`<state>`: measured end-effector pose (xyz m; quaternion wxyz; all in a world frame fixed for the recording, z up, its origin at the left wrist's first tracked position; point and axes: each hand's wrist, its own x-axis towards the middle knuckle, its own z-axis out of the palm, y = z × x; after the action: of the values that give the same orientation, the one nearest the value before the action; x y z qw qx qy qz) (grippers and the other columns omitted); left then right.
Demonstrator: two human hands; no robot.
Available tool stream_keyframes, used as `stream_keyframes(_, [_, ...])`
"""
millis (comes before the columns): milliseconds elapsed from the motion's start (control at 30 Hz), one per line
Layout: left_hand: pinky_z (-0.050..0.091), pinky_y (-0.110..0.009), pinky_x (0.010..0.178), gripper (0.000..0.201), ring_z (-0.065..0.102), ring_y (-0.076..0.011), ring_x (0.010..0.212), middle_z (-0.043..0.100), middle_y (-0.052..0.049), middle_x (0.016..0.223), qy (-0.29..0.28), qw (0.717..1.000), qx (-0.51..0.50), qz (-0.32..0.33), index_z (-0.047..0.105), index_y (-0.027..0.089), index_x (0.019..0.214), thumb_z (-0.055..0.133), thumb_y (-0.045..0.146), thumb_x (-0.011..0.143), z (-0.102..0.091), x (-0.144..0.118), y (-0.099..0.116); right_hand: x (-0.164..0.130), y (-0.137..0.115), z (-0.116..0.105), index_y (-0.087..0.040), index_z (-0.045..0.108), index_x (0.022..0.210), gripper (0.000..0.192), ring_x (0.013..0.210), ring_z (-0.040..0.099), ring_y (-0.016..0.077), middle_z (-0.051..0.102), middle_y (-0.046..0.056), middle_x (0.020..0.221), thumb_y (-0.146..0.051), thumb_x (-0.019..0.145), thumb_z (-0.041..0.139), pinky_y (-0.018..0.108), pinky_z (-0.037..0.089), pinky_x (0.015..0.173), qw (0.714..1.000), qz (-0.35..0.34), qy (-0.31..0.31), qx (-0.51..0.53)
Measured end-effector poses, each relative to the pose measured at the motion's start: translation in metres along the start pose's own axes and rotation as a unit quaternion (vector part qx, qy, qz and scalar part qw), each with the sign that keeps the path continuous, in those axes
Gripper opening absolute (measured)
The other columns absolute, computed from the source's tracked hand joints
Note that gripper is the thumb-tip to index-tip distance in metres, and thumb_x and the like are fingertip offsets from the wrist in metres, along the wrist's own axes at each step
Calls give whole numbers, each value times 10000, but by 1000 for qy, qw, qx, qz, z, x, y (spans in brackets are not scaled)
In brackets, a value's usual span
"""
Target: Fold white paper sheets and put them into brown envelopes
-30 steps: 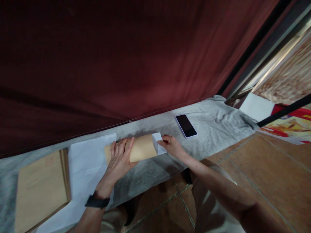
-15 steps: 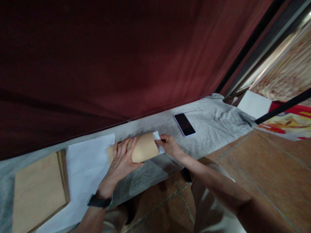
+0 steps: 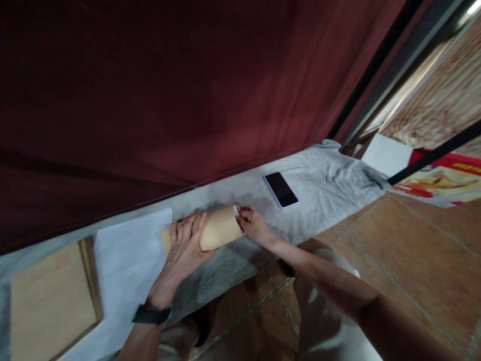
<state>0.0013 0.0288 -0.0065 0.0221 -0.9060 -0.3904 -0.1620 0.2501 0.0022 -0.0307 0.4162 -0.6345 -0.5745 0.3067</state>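
Observation:
A brown envelope (image 3: 220,228) lies bulged open on the grey cloth (image 3: 323,185). My left hand (image 3: 185,246) grips the envelope around its left half, fingers curled over the top. My right hand (image 3: 253,225) pinches a folded white paper (image 3: 236,210) at the envelope's right mouth. Only a small corner of the paper shows; the rest is hidden inside the envelope.
A stack of white sheets (image 3: 128,260) lies left of the envelope, and a pile of brown envelopes (image 3: 48,298) further left. A black phone (image 3: 281,189) rests on the cloth to the right. A dark red curtain (image 3: 169,90) hangs behind. Tiled floor (image 3: 409,255) lies on the right.
The white paper has slid further into the envelope, from a large exposed piece to a small corner. My right hand has moved left toward the envelope mouth.

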Motion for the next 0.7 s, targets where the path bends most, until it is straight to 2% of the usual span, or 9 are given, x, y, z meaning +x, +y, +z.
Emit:
stream_keyframes(67, [166,-641,1220,1084,416,-417,1417,462,-237,1477,2,1000,1,3,163,173,1628,746,495,773,-1,0,0,0,0,-1,-204,728,742,217,824,638,171,694,59,948,-188,917,601,292,505,814,999,14,-24,22])
stream_keyframes(133, [158,-639,1224,1078,412,-416,1421,460,-235,1482,4,1000,-3,5,168,175,1628,744,495,775,-1,1,0,0,-1,-1,-215,726,733,222,759,627,162,687,35,865,-198,912,596,276,495,766,999,19,-25,27])
stream_keyframes(333, [154,-629,1232,1065,399,-411,1433,455,-238,1488,9,1000,-8,3,181,170,1627,737,510,786,1,1,0,-1,-5,1,-223,729,766,178,771,637,176,700,29,852,-210,890,602,275,481,758,999,22,4,32])
stream_keyframes(500, [165,-635,1225,1046,396,-415,1436,466,-238,1483,12,1000,-16,4,187,162,1623,715,546,805,-1,1,-1,-3,-12,-1,-228,656,901,116,750,607,156,652,-15,804,-167,840,579,251,454,716,997,-18,38,69])
stream_keyframes(567, [171,-636,1221,1041,393,-417,1438,467,-242,1481,13,1000,-15,7,187,160,1621,707,558,812,-1,2,-1,-5,-15,-2,-234,613,1001,189,684,559,143,579,-52,732,-174,826,575,240,438,669,994,-25,50,92])
stream_keyframes(700, [170,-639,1220,1056,375,-422,1451,449,-246,1498,15,1000,-15,7,168,162,1623,704,580,814,-1,1,-1,-5,-15,0,-247,511,1292,500,646,530,142,494,-87,697,-177,803,591,240,425,641,991,-11,65,115])
